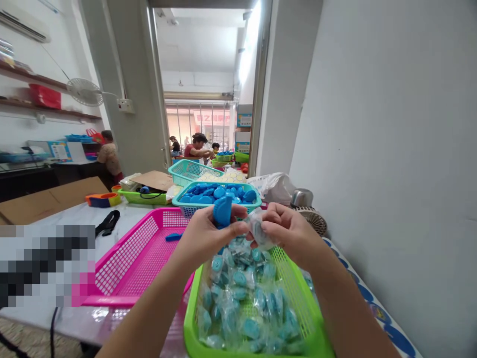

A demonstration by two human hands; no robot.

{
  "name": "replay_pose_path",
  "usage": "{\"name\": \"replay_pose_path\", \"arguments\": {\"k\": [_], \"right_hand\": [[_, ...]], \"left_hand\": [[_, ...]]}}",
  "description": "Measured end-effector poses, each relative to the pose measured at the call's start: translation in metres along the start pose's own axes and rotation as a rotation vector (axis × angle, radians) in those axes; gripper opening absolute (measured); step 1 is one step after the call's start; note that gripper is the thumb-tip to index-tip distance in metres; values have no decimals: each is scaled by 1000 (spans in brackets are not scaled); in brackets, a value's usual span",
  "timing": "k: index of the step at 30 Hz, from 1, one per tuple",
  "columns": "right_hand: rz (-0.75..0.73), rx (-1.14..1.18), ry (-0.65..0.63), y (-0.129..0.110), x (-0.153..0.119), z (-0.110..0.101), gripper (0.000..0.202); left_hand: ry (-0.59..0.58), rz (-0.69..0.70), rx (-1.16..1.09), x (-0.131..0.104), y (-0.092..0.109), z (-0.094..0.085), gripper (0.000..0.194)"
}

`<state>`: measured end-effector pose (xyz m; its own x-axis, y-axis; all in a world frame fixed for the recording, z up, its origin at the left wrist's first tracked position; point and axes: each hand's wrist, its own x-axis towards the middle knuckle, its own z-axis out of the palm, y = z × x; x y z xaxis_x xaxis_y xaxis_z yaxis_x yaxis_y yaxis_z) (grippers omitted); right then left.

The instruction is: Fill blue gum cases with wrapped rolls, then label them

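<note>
My left hand is closed around a blue plastic piece with a curved, ridged edge. My right hand pinches a clear plastic bag, and the left fingertips meet the bag's left side. What the bag holds is hard to make out. Both hands are above the far end of a green basket, which holds many teal round items in clear wrappers. Just beyond the hands, blue round pieces fill a light-blue basket.
A pink basket with a small blue piece is at the left. Behind are a teal basket, a white bag and a small fan. A wall bounds the right. Several people work farther back.
</note>
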<state>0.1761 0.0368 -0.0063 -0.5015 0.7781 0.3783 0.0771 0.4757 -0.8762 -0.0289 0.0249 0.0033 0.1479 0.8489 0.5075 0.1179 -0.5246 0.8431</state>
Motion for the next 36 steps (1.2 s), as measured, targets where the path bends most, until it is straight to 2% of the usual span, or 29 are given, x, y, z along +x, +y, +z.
{"name": "replay_pose_path", "arguments": {"k": [4, 6, 7, 11, 13, 16, 19, 22, 26, 30, 32, 36], "right_hand": [[-122, 134, 249, -4, -10, 5, 44], [-192, 141, 311, -4, -13, 6, 44], [-214, 137, 330, -4, -14, 6, 42], [-246, 57, 450, -2, -17, 5, 26], [-227, -30, 430, -1, -19, 5, 25], [-260, -168, 378, -3, -20, 7, 12], [-395, -297, 445, -5, -20, 8, 9], [-452, -382, 510, -7, -20, 9, 12], [-512, -525, 609, -7, -19, 14, 16], [-670, -734, 723, -7, -16, 19, 15], [-712, -782, 746, -6, -14, 21, 15], [-693, -742, 717, -7, -16, 23, 14]], "left_hand": [[-85, 50, 99, 4, 9, 12, 29], [-139, 64, 112, 5, 10, 16, 23], [-133, 83, 115, 4, 9, 17, 22], [23, 162, 209, 0, 4, 20, 21], [48, 181, 271, -3, 2, 20, 22], [19, 223, 336, -6, 1, 20, 22], [20, 272, 342, -7, 3, 20, 20], [58, 313, 310, -9, 6, 18, 20], [-15, 268, 291, -11, 7, 16, 22], [50, 309, 335, -10, 2, 18, 25], [75, 333, 339, -9, 1, 20, 23], [79, 302, 298, -10, 3, 22, 24]]}}
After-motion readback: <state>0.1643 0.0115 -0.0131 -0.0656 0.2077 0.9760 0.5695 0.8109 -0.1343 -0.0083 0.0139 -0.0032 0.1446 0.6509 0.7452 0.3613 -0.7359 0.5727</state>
